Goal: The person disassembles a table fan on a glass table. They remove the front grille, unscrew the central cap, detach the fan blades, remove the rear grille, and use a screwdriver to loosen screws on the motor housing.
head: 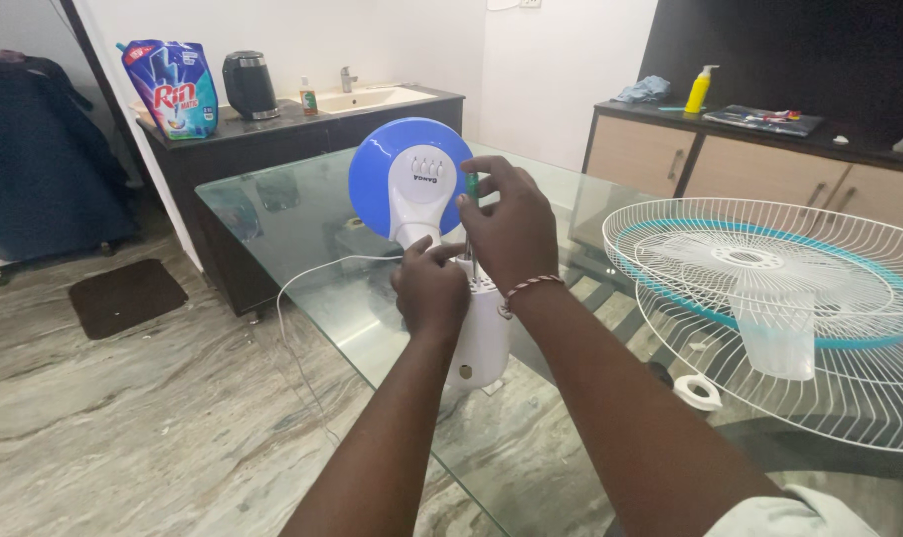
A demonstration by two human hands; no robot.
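A white fan body (483,338) lies on the glass table (302,209), its round blue and white base (402,174) turned up toward me. My left hand (429,290) grips the white neck of the fan body just below the base. Closed around a screwdriver (471,187) with a green handle, my right hand (511,227) points the shaft down into the top of the fan body. A red and white thread band circles my right wrist. The screwdriver tip is hidden behind my hands.
A white wire fan guard with a translucent blade (779,298) lies on the table at right, a small white ring (698,392) before it. A white cord (302,328) loops off the table's left edge. Counter with kettle (248,86), blue pouch (173,88) and sink behind; cabinet at right.
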